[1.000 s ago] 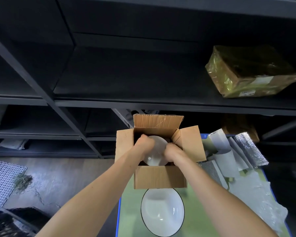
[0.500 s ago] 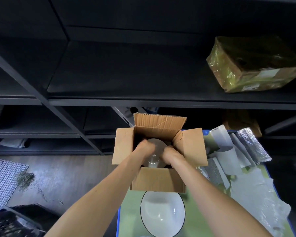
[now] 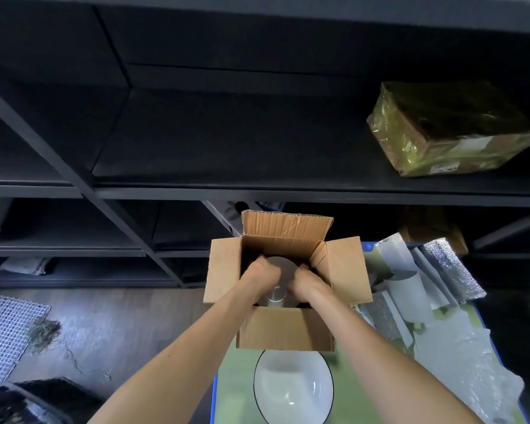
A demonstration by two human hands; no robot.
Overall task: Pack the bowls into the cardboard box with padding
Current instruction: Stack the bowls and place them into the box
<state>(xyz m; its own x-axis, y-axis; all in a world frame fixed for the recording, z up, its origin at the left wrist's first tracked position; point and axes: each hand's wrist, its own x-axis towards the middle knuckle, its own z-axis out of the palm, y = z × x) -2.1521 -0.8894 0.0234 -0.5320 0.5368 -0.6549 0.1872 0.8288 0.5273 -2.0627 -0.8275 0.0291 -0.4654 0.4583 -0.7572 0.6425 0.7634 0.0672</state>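
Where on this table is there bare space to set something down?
Two narrow strips of table: one between the white bowl and the left edge, one between that bowl and the padding sheets, under the right forearm. Crowded: the right side, and the cardboard box, where left hand and right hand hold the second bowl.

Brown cardboard box (image 3: 285,328), ribbed inside its flaps; white bowl (image 3: 292,390) ringed by a thin black rim; pale green tabletop (image 3: 236,393) edged in blue; silver, sparkly-grained padding (image 3: 453,270) (a parcel (image 3: 447,130) in glossy gold film on matt black shelves (image 3: 227,133)).
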